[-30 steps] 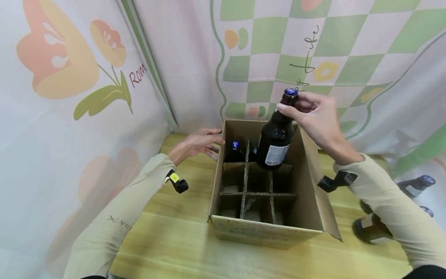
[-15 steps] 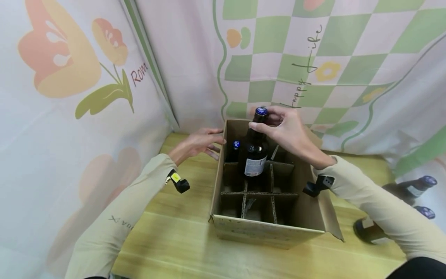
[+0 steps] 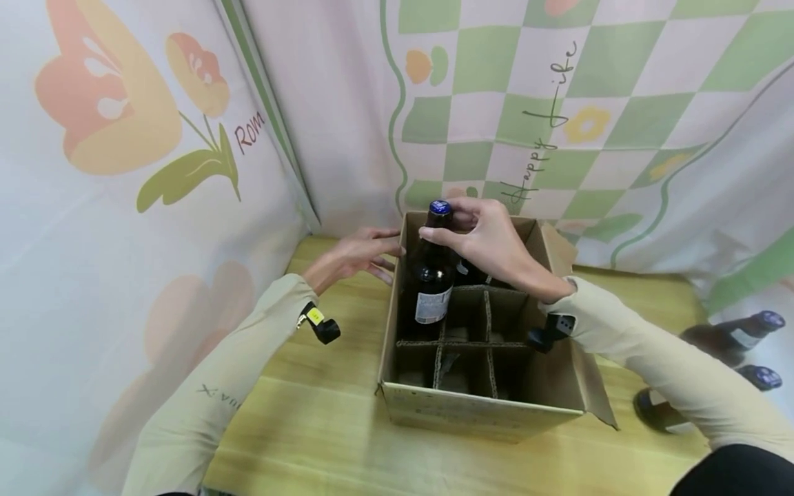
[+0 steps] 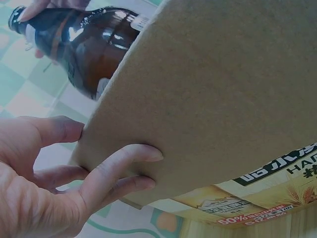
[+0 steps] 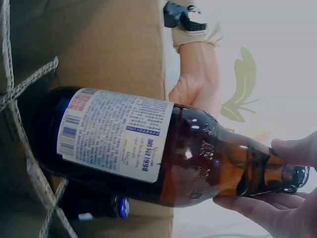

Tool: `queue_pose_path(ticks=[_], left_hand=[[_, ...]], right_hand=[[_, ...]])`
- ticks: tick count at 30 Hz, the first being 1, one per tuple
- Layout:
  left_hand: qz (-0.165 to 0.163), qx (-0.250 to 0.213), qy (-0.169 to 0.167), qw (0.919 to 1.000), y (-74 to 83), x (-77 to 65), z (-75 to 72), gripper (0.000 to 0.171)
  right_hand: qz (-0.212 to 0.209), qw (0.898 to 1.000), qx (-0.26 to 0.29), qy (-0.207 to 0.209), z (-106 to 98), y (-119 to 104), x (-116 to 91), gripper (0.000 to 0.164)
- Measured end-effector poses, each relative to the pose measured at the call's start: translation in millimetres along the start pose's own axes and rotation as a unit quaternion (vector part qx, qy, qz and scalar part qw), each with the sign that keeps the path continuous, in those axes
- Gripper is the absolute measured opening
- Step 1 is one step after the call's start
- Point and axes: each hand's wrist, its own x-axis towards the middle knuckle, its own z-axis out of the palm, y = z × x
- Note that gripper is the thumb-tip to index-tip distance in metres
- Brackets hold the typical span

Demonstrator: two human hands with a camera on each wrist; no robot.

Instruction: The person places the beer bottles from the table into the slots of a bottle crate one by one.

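Note:
My right hand (image 3: 480, 234) pinches a brown glass beer bottle (image 3: 431, 275) by its neck, just under the blue cap. The bottle stands nearly upright over the middle compartment of the left column in a cardboard box (image 3: 484, 406). Its base is down among the dividers, and its white label (image 5: 116, 134) shows in the right wrist view. Another blue-capped bottle (image 5: 94, 201) sits lower in the box beside it. My left hand (image 3: 356, 251) rests against the box's left wall near the back corner. In the left wrist view its fingers (image 4: 133, 153) press on the bare cardboard.
Two more beer bottles stand on the wooden table (image 3: 310, 413) right of the box, the farther bottle (image 3: 726, 337) and the nearer bottle (image 3: 660, 412), partly behind my right sleeve. A flap (image 3: 592, 386) juts from the box's right side. Printed curtains (image 3: 347, 103) hang close behind and left.
My right hand has carried the bottle left and down, from above the back of the box into the left column. My left hand has stayed at the box wall.

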Motion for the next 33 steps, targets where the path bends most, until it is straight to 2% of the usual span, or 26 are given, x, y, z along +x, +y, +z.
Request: queue_pose_path(ticks=[4,11,17,26,33], left_hand=[[0.001,0.0,0.001,1.0,0.8,-1.0,-0.3,0.067],[0.004,0.002,-0.007,1.0,0.2,-1.8,-0.6,0.068],[0.005,0.007,-0.004,1.0,0.1,-3.7,-2.1,0.068],[0.007,0.004,-0.004,1.0,-1.2,-2.3,-3.2,0.07],[0.006,-0.002,-0.005,1.0,-0.7,-0.7,-2.0,0.07]], right_hand=[[-0.016,0.999,-0.004,-0.03,8.6,3.3,2.7,0.04],[-0.017,0.997,-0.016,-0.067,17.5,16.7,1.8,0.034],[-0.04,0.993,-0.07,-0.092,22.3,18.8,2.4,0.022],[-0.026,0.987,-0.097,-0.126,28.7,27.3,2.2,0.023],[-0.044,0.978,-0.135,-0.151,36.0,37.4,1.5,0.024]])
